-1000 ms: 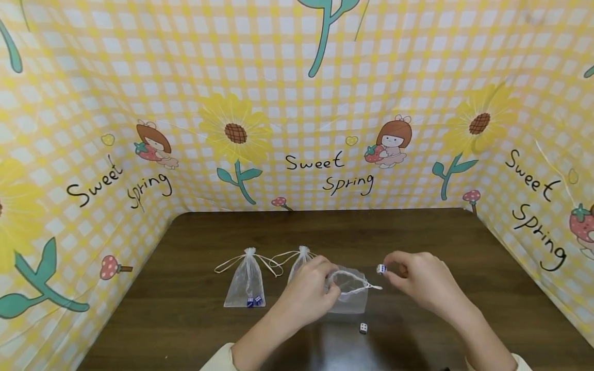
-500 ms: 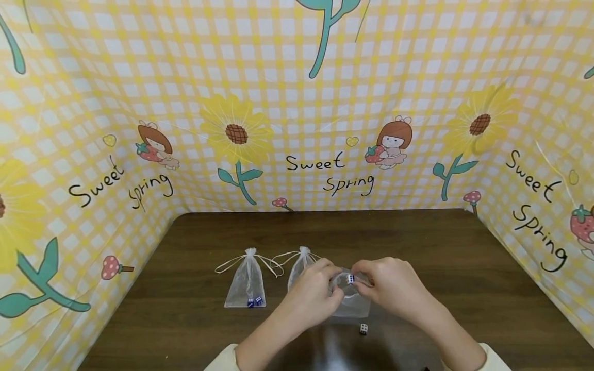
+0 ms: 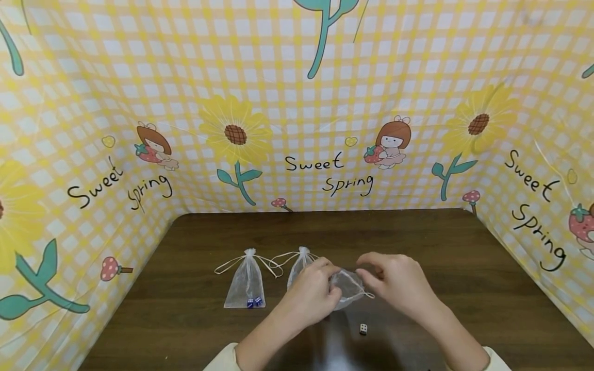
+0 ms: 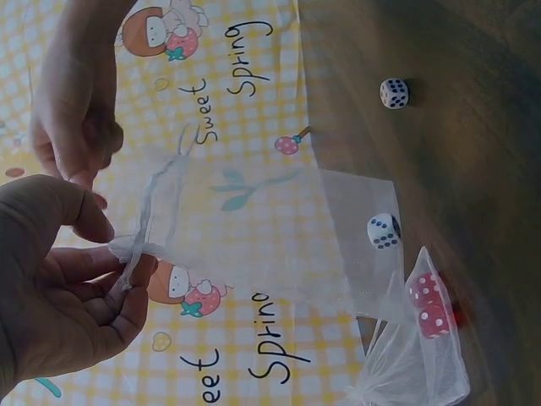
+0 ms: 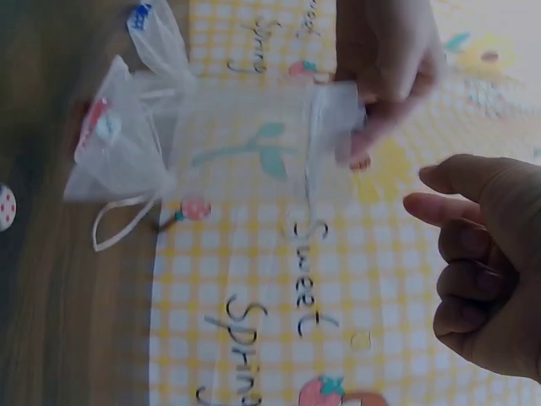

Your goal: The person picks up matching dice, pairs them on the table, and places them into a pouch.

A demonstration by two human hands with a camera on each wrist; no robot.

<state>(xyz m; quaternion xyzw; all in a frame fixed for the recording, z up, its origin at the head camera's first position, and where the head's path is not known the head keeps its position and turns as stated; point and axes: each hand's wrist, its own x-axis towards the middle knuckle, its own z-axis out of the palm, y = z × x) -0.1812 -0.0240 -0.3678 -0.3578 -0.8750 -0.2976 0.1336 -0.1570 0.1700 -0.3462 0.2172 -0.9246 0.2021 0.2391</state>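
My left hand (image 3: 313,291) pinches the mouth of a sheer white drawstring pouch (image 4: 254,228), which hangs with its opening spread. Inside, at the bottom of the pouch, rests a white die (image 4: 384,231) with dark pips. Just right of the opening is my right hand (image 3: 399,283), its thumb and index finger apart with nothing between them. In the right wrist view, the other fingers (image 5: 465,283) of that hand are curled. A second white die (image 3: 363,329) sits on the table in front of the pouch.
A tied organza pouch (image 3: 246,281) with two blue dice (image 3: 254,302) lies at the left. Another tied pouch (image 3: 297,270), partly behind my left hand, holds red dice (image 4: 429,304). The brown table (image 3: 417,232) meets a yellow checked cloth (image 3: 297,103) at its back and sides.
My right hand has carried a white die left to the pouch mouth, released it inside, and drawn back slightly right. The left hand has kept its hold on the pouch.
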